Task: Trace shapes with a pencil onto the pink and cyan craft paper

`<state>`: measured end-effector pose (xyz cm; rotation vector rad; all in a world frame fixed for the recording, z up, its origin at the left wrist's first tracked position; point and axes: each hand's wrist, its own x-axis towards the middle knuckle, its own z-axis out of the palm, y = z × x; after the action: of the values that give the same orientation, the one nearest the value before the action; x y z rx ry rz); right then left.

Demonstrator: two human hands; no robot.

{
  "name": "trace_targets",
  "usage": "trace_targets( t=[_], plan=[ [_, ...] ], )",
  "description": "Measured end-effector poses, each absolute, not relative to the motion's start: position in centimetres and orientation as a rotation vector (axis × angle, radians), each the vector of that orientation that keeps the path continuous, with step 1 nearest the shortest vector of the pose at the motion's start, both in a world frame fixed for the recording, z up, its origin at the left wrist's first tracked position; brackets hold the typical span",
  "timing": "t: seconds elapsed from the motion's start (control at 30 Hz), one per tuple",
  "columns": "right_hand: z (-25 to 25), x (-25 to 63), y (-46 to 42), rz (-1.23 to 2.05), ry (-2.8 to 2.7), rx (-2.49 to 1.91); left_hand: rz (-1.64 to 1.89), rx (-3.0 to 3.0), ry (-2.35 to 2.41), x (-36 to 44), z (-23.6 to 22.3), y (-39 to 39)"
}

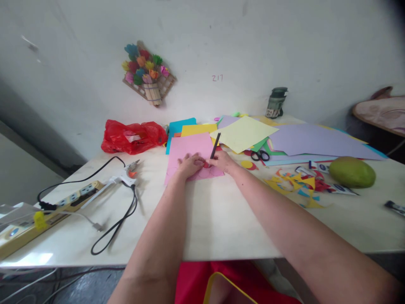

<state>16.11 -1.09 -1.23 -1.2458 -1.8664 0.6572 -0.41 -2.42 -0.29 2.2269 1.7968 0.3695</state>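
On the worktop (234, 228), my right grip (222, 161) pinches the pen (215, 144); my left grip (190, 164), half-spread, rests on pink paper (190, 145), which could slip if pressed too lightly.

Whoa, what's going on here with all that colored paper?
A person is working on a sheet of pink paper. The right hand holds a dark pen down by a small red piece, and the left hand rests on the sheet beside it. Round outlines show near the sheet's close edge. Scissors and colorful scraps lie off to the right.
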Motion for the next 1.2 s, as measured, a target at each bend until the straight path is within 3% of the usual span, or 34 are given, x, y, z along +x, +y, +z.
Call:
trace_targets(
  t=[0.63,1.2],
  plan=[
    [-1.2,16.1,-1.2,0.850,-1.666,-1.122,0.257,2.182,1.792,-0.1,0.9,-2.9],
    [-3.9,14.9,0.7,0.665,-1.797,-1.196,0.053,2.259,1.656,-1.6,1.3,-2.7]
  ],
)
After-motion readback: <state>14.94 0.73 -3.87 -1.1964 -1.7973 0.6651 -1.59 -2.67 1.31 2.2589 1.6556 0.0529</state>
